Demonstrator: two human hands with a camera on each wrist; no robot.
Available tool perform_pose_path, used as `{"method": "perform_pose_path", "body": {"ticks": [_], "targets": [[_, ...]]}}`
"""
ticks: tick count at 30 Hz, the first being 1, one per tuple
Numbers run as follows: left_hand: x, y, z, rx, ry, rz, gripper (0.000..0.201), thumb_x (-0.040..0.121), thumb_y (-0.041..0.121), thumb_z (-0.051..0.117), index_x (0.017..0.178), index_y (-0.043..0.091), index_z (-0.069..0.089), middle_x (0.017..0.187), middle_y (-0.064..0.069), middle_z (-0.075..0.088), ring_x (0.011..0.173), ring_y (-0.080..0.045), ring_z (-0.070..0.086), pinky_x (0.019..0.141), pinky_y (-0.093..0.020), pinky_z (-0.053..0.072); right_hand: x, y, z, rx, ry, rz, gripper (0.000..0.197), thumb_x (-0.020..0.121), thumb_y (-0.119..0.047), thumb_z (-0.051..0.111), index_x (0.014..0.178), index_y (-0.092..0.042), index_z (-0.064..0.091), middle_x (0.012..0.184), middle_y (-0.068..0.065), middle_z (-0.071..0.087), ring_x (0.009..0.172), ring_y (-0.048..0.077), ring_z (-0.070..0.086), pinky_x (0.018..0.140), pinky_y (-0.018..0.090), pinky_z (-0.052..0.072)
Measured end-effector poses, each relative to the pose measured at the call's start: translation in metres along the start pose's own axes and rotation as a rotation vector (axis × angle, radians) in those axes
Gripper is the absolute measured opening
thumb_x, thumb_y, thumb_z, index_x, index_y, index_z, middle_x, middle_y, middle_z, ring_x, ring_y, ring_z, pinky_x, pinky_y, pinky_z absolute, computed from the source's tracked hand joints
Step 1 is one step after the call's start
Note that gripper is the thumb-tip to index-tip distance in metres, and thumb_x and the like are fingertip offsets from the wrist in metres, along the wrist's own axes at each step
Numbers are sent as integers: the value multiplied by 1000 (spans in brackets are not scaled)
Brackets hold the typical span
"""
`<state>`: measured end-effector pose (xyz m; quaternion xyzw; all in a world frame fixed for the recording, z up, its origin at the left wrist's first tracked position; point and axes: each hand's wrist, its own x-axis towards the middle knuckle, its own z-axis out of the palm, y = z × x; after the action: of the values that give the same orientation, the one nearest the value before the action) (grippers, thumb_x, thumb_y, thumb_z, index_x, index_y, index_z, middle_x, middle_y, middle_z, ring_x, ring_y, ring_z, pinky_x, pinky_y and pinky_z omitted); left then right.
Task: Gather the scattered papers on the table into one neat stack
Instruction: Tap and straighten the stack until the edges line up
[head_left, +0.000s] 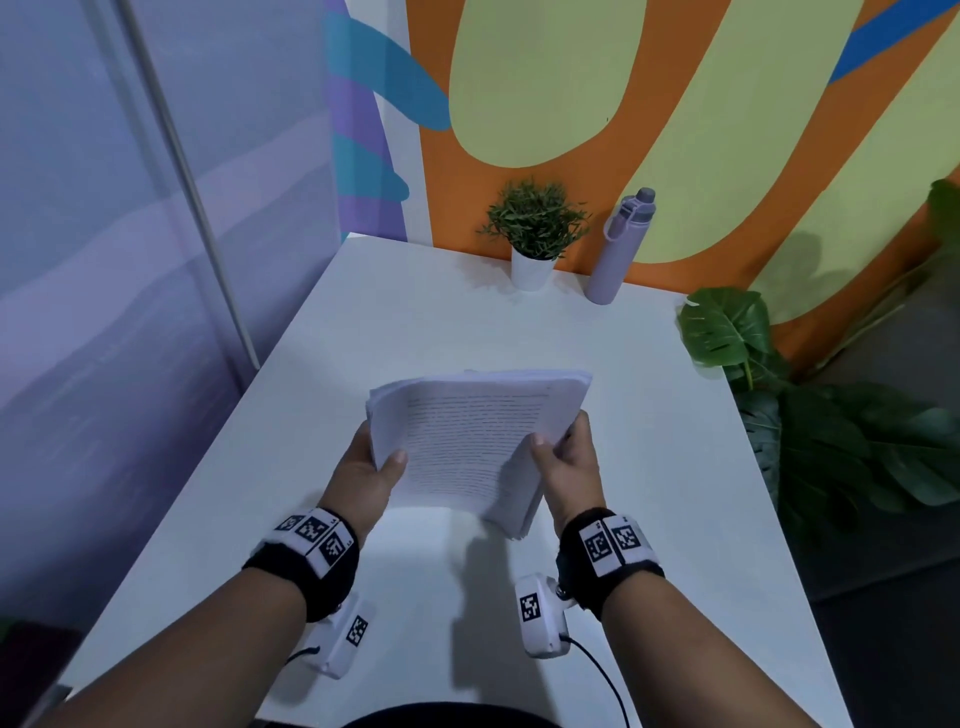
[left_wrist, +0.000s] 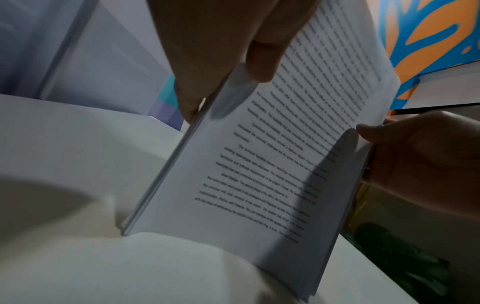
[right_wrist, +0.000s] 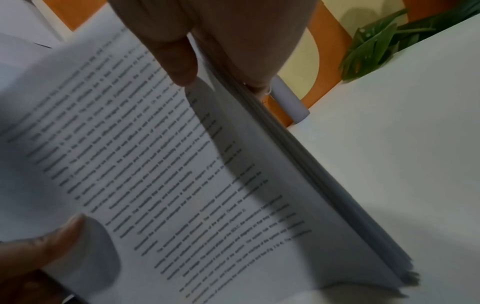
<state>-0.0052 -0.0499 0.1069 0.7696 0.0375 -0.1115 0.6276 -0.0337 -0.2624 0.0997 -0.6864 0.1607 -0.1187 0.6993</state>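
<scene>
A thick stack of printed white papers (head_left: 467, 441) stands tilted on its lower edge on the white table (head_left: 649, 415), printed side toward me. My left hand (head_left: 371, 475) grips the stack's left edge, thumb on the front page and fingers behind. My right hand (head_left: 563, 457) grips its right edge the same way. In the left wrist view the papers (left_wrist: 272, 164) meet the table along their bottom edge, with the left hand (left_wrist: 221, 61) at the top and the right hand (left_wrist: 415, 160) opposite. In the right wrist view the right hand (right_wrist: 207, 41) pinches the papers (right_wrist: 182, 174), whose sheets sit slightly uneven at the lower corner.
A small potted plant (head_left: 535, 234) and a lilac water bottle (head_left: 618, 249) stand at the table's far edge against the painted wall. Large green leaves (head_left: 831, 431) lie beyond the right edge. The table drops off on the left toward a purple wall.
</scene>
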Motion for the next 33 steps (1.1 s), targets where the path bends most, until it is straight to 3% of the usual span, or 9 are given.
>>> {"method": "perform_pose_path", "body": {"ticks": [3,5,8,11,14,17,21,29,33], "targets": [[0,11,1,-25,89,94,32,87,16,61,90,45,45,94,13,60,98,-20,56,84,-32,42,-1,-14,-4,39,-10,-125,58,79,-11,55,119,-49,39,124,-1,54,110,11,53,92,27,46],[-2,24,3,-80,155,186,36,85,14,62,89,45,46,93,15,59,94,-17,57,83,-29,45,1,-28,-5,-18,-25,-322,76,81,-1,51,131,-55,29,135,0,46,120,7,47,101,16,40],[-4,38,6,-116,207,300,38,88,11,57,92,47,47,97,21,57,91,-3,56,80,-19,46,13,-38,-6,-279,8,-574,73,79,14,41,141,-25,37,123,9,49,119,3,47,100,16,39],[-6,44,11,-97,225,367,35,92,9,50,93,44,47,98,24,54,86,13,52,74,-4,42,16,-40,-5,-364,15,-675,61,72,21,36,122,-3,59,111,6,48,111,-4,47,96,11,38],[-8,40,12,-133,248,337,42,88,3,52,91,44,45,95,20,53,81,11,53,69,-4,44,6,-41,-5,-246,28,-587,57,69,18,39,111,-14,59,109,7,52,105,4,51,92,15,40],[-6,30,10,-222,239,202,53,67,-3,48,84,47,44,90,8,51,82,-13,51,69,-29,45,-1,-38,-4,72,77,-241,57,62,7,46,103,-33,49,108,2,55,96,14,52,81,27,45],[0,22,13,-251,199,52,49,53,-1,39,78,41,47,82,1,50,75,-22,46,62,-31,38,-3,-27,1,141,83,25,57,58,5,41,103,-29,45,101,2,53,91,21,48,74,35,39],[0,28,16,-277,240,75,33,54,3,50,77,26,52,74,1,54,71,-18,50,62,-29,43,-2,-30,1,50,67,-14,41,58,0,39,92,-20,48,82,-5,53,78,18,45,68,33,35],[-2,30,16,-228,266,212,38,71,0,61,80,35,51,81,7,55,75,-13,53,70,-28,46,-5,-27,-3,-17,41,-194,71,75,5,41,116,-53,41,102,-11,50,96,12,48,85,27,42]]}}
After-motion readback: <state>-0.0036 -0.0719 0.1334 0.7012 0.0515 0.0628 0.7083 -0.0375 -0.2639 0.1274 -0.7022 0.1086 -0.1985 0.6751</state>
